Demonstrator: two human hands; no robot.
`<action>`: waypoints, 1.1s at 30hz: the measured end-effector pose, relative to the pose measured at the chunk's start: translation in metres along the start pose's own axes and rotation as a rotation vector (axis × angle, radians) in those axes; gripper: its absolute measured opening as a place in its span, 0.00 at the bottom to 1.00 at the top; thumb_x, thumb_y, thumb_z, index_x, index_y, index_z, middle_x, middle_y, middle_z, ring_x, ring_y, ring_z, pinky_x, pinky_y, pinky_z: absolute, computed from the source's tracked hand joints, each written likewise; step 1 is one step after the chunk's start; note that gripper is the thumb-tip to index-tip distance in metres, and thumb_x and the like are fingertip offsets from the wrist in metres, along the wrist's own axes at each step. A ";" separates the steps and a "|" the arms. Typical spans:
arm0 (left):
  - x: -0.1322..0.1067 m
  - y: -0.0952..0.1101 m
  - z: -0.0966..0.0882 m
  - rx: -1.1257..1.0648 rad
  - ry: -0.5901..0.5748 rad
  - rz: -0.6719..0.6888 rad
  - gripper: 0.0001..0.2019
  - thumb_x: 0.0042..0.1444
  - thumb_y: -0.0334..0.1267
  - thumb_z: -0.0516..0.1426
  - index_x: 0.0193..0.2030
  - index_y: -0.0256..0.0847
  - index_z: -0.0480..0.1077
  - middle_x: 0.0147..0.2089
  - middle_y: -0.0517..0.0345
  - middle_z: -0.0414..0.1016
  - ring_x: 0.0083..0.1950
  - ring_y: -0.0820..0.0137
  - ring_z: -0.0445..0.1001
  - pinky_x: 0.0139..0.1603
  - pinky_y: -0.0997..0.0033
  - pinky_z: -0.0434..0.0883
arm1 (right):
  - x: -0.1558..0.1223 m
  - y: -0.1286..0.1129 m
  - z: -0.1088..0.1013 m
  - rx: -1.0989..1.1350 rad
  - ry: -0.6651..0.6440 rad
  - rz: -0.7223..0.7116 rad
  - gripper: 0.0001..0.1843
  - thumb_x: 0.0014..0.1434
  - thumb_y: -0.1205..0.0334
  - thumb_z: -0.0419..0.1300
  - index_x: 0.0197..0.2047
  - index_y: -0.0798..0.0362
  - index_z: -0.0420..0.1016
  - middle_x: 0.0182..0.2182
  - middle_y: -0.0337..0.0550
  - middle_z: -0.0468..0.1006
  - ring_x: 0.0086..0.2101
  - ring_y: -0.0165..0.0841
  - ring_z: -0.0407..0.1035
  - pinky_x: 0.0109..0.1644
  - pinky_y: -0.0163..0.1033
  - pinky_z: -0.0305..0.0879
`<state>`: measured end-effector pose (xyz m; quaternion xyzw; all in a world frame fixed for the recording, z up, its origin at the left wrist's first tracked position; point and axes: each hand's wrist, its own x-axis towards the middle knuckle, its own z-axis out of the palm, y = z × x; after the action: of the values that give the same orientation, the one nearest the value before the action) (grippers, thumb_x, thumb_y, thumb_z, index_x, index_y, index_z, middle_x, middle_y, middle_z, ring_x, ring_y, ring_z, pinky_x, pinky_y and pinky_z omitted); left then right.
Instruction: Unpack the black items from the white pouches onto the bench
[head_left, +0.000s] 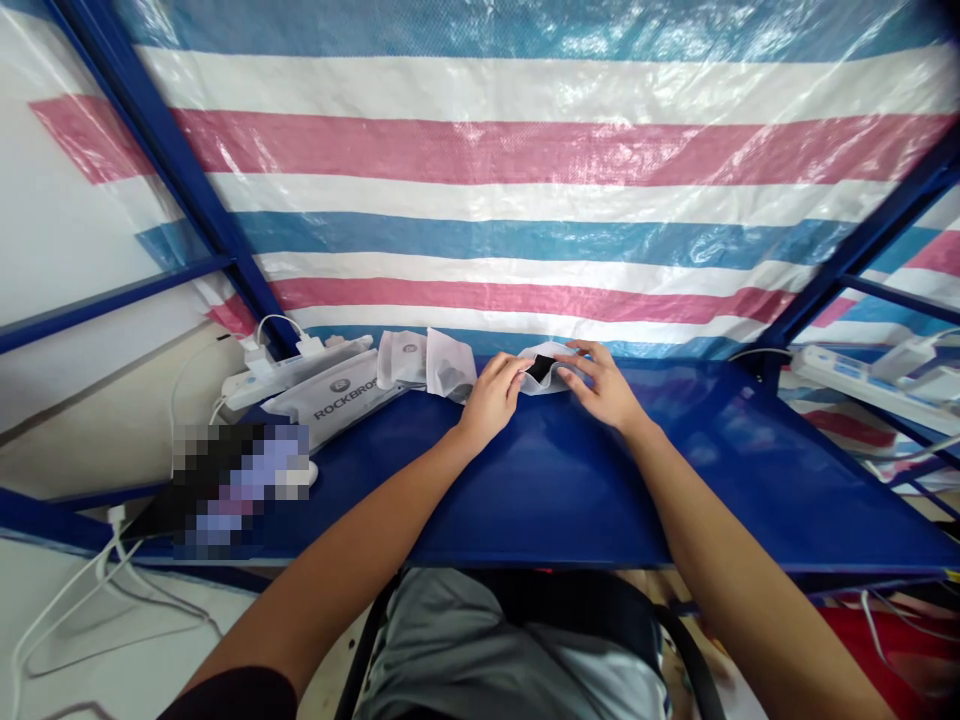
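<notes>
**Both hands on a small pouch at the back of the desk**

The left hand [493, 397] and the right hand [600, 385] meet over a small white pouch [541, 372] with a dark piece showing at its middle. It lies on the blue desk [570, 490] near the striped tarp [525, 160]. Each grip is pinched on an edge of the pouch, left fingers curled, right fingers more extended. Just left of the hands lie two more white pouches [427, 362], then a larger printed bag [337, 400] and a white power strip [292, 370].

Makeshift packing stall: striped tarp [525, 150] walls, blue metal shelving [570, 500].
</notes>
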<state>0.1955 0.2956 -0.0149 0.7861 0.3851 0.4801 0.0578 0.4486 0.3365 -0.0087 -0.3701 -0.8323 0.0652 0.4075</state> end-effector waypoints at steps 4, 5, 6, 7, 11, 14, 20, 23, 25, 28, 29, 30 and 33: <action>-0.002 0.000 0.004 0.027 0.037 -0.001 0.15 0.77 0.32 0.51 0.64 0.42 0.73 0.54 0.49 0.77 0.58 0.61 0.74 0.66 0.58 0.73 | 0.000 0.006 0.006 -0.014 0.014 0.023 0.21 0.76 0.45 0.56 0.48 0.50 0.84 0.59 0.55 0.75 0.61 0.50 0.71 0.71 0.61 0.67; -0.003 0.000 0.005 0.038 0.049 -0.005 0.15 0.76 0.32 0.52 0.64 0.42 0.73 0.53 0.49 0.77 0.58 0.60 0.74 0.65 0.57 0.73 | 0.000 0.007 0.006 -0.007 0.014 0.028 0.21 0.76 0.45 0.56 0.41 0.50 0.83 0.56 0.54 0.77 0.59 0.49 0.73 0.70 0.60 0.69; -0.003 -0.001 0.006 0.048 0.062 -0.011 0.15 0.76 0.32 0.52 0.65 0.43 0.72 0.52 0.50 0.77 0.58 0.60 0.73 0.65 0.57 0.73 | -0.001 0.008 0.006 -0.005 0.013 0.029 0.23 0.76 0.46 0.57 0.34 0.49 0.81 0.54 0.53 0.78 0.57 0.49 0.74 0.68 0.59 0.71; -0.004 -0.001 0.007 0.053 0.073 -0.017 0.15 0.76 0.32 0.52 0.65 0.43 0.72 0.52 0.50 0.76 0.58 0.60 0.73 0.66 0.56 0.73 | -0.001 0.008 0.005 -0.011 0.006 0.022 0.24 0.75 0.46 0.58 0.30 0.49 0.79 0.54 0.53 0.79 0.57 0.49 0.75 0.67 0.58 0.71; -0.005 -0.001 0.010 0.026 0.084 -0.023 0.15 0.78 0.33 0.50 0.64 0.45 0.71 0.53 0.51 0.76 0.58 0.61 0.73 0.66 0.55 0.73 | -0.003 0.008 0.002 -0.068 -0.090 -0.038 0.12 0.68 0.51 0.68 0.49 0.48 0.85 0.66 0.53 0.75 0.65 0.54 0.71 0.72 0.61 0.68; -0.006 -0.002 0.011 -0.042 0.075 -0.030 0.15 0.79 0.37 0.49 0.66 0.47 0.69 0.55 0.50 0.74 0.59 0.62 0.75 0.68 0.54 0.74 | -0.004 0.008 0.002 -0.070 -0.134 -0.013 0.30 0.65 0.56 0.69 0.69 0.46 0.76 0.69 0.52 0.73 0.67 0.53 0.70 0.74 0.61 0.68; -0.006 -0.010 0.017 -0.172 0.200 -0.158 0.33 0.72 0.53 0.61 0.77 0.50 0.55 0.73 0.41 0.60 0.75 0.56 0.67 0.71 0.51 0.76 | 0.004 0.010 0.000 0.230 0.094 0.260 0.35 0.57 0.49 0.77 0.65 0.49 0.80 0.62 0.52 0.81 0.63 0.54 0.75 0.73 0.59 0.69; -0.006 -0.011 0.020 -0.258 0.208 -0.254 0.40 0.70 0.57 0.62 0.80 0.46 0.51 0.79 0.37 0.54 0.78 0.54 0.63 0.74 0.50 0.73 | 0.005 0.009 -0.004 0.619 0.141 0.514 0.42 0.48 0.43 0.82 0.63 0.48 0.80 0.57 0.51 0.85 0.55 0.53 0.81 0.63 0.58 0.78; -0.006 -0.009 0.021 -0.336 0.145 -0.324 0.35 0.73 0.57 0.58 0.78 0.42 0.57 0.78 0.37 0.58 0.77 0.54 0.67 0.74 0.51 0.73 | 0.003 0.006 -0.006 0.867 0.082 0.613 0.39 0.45 0.41 0.83 0.57 0.47 0.82 0.52 0.49 0.87 0.49 0.50 0.83 0.54 0.53 0.83; -0.006 -0.002 0.018 -0.421 -0.003 -0.384 0.25 0.77 0.56 0.52 0.68 0.43 0.72 0.69 0.44 0.75 0.70 0.56 0.75 0.73 0.53 0.73 | -0.002 -0.002 -0.006 1.040 -0.077 0.687 0.32 0.43 0.42 0.84 0.48 0.46 0.84 0.45 0.47 0.88 0.44 0.46 0.84 0.45 0.46 0.84; -0.006 0.000 0.017 -0.432 -0.032 -0.391 0.24 0.78 0.56 0.50 0.66 0.44 0.75 0.66 0.47 0.79 0.68 0.57 0.77 0.72 0.54 0.73 | -0.004 -0.005 -0.004 1.056 -0.129 0.704 0.31 0.43 0.44 0.85 0.47 0.46 0.84 0.44 0.47 0.88 0.43 0.46 0.84 0.44 0.45 0.84; -0.007 0.001 0.016 -0.434 -0.041 -0.394 0.23 0.78 0.56 0.50 0.64 0.45 0.77 0.63 0.49 0.81 0.66 0.58 0.79 0.72 0.55 0.73 | -0.005 -0.009 -0.002 1.063 -0.174 0.713 0.30 0.43 0.46 0.85 0.47 0.46 0.85 0.43 0.47 0.89 0.43 0.47 0.84 0.44 0.45 0.84; -0.007 0.001 0.016 -0.393 -0.028 -0.382 0.22 0.78 0.55 0.51 0.59 0.46 0.80 0.58 0.51 0.84 0.61 0.61 0.81 0.65 0.62 0.75 | -0.006 -0.019 0.005 1.050 -0.244 0.674 0.29 0.46 0.49 0.85 0.50 0.45 0.86 0.43 0.47 0.89 0.48 0.51 0.84 0.50 0.49 0.84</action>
<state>0.2072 0.2946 -0.0271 0.6796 0.4247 0.5150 0.3042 0.4367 0.3196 -0.0081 -0.3524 -0.5677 0.6310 0.3942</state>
